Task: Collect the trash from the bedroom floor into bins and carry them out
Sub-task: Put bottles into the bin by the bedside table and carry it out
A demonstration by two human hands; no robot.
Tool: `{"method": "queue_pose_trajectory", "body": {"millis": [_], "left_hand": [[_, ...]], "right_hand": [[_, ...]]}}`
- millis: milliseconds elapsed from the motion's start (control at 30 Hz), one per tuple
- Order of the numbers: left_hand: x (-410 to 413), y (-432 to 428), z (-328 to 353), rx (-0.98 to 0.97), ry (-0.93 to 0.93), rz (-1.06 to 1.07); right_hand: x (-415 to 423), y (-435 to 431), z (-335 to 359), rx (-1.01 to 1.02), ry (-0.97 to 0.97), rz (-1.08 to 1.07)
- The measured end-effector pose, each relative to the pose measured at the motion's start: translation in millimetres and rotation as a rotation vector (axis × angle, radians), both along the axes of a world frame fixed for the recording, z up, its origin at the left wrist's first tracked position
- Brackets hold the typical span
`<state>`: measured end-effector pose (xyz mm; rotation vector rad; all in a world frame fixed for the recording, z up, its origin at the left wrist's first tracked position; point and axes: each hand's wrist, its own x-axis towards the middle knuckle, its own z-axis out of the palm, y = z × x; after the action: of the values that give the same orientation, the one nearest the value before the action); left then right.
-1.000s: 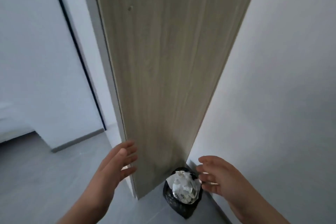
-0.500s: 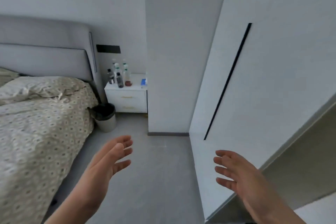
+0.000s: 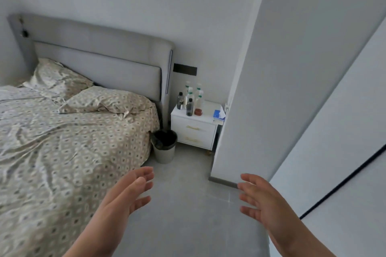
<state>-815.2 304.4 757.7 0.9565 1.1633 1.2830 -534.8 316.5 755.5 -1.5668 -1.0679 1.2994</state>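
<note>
A grey bin (image 3: pixel 164 153) lined with a black bag stands on the floor between the bed and the nightstand, well ahead of both hands. My left hand (image 3: pixel 127 194) floats over the grey floor with fingers spread and holds nothing. Level with it on the right, my right hand (image 3: pixel 261 200) is also empty, fingers straight, palm turned inward. No loose trash shows on the visible floor.
A bed (image 3: pixel 62 142) with a patterned cover fills the left. The white nightstand (image 3: pixel 196 129) carries several bottles (image 3: pixel 191 98) and a blue item. A white wall corner (image 3: pixel 240 121) juts out ahead on the right, with a white cabinet panel (image 3: pixel 344 162) beside it.
The view swung left from the wooden door and a black bag of paper trash to the bedroom. Both hands stayed raised and empty; the bed and bin now sit nearer the centre.
</note>
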Motion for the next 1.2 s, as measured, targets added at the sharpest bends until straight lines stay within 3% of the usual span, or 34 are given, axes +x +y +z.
{"method": "queue_pose_trajectory", "body": {"millis": [233,633,967,1200], "left_hand": [[-16,142,-10,-0.086,0.051,-0.046],[-58,362,-14,-0.071,-0.005,0.009],[-114,593,-29,-0.044,-0.025,-0.069],[-103,722,-27,-0.057,0.015,-0.188]], "right_hand": [[-19,161,-18,-0.065,0.079,-0.023],[-47,375,11,-0.013,0.014,0.004],[-94,549,4,-0.046,0.009,-0.149],[-95,641,-5,-0.125,0.033,-0.235]]}}
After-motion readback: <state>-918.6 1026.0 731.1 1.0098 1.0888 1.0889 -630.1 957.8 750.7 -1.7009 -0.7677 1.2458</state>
